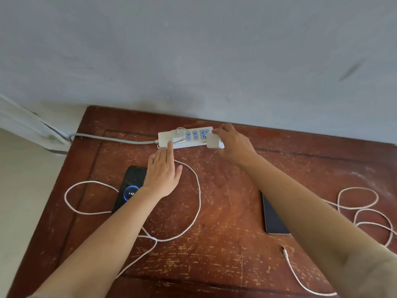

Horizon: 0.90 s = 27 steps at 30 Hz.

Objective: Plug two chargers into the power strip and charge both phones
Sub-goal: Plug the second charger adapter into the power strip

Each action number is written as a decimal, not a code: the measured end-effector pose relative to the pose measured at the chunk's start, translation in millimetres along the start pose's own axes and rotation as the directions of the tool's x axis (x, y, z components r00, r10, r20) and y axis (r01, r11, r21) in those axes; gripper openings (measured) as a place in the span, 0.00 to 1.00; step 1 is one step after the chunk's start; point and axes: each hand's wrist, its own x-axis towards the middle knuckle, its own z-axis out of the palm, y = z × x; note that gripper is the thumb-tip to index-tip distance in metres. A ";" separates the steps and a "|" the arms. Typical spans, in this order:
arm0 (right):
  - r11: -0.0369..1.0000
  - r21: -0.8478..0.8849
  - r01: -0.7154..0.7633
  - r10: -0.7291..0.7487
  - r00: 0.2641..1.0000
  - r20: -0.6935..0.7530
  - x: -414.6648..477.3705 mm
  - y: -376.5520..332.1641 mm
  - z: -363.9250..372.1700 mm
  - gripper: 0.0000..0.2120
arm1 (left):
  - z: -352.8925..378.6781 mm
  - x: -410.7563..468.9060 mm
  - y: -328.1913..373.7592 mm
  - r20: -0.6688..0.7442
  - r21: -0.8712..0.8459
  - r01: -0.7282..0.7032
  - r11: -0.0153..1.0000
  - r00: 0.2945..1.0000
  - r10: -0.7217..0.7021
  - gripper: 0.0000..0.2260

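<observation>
1. Hiding part of the lit phone (131,186), the left hand (164,175) lies flat, fingers loosely spread, one fingertip on the power strip (194,137).
2. The right hand (233,145) pinches a white charger (212,141) over the strip's right end; its prongs are hidden.
3. The strip sits near the table (225,222) back edge.
4. The dark phone (272,220) is partly covered; its cable's plug (284,251) lies loose.

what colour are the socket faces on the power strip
Light blue, on a white power strip; seen in the head view.
</observation>
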 end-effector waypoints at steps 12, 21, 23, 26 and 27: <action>0.941 -0.261 0.215 -0.161 0.964 0.214 23.1 -28.0 -34.6 0.28 | 0.2 15.9 12.2 0.099 0.085 0.158 0.984 0.981 -0.166 0.37; 0.950 -0.244 0.193 -0.104 0.936 0.338 46.9 -41.9 -42.5 0.23 | 3.5 19.6 7.3 0.116 0.042 0.146 0.988 0.982 -0.150 0.38; 0.934 -0.278 0.223 -0.119 0.930 0.349 49.6 -44.7 -38.4 0.21 | 3.7 20.8 7.7 0.117 0.035 0.147 0.988 0.982 -0.151 0.38; 0.926 -0.298 0.231 -0.111 0.923 0.369 53.0 -47.2 -36.5 0.22 | 2.3 22.0 8.4 0.124 0.033 0.146 0.989 0.981 -0.149 0.38; 0.925 -0.299 0.233 -0.111 0.920 0.375 53.6 -47.0 -37.2 0.22 | 2.0 21.3 8.0 0.130 0.030 0.145 0.989 0.980 -0.148 0.38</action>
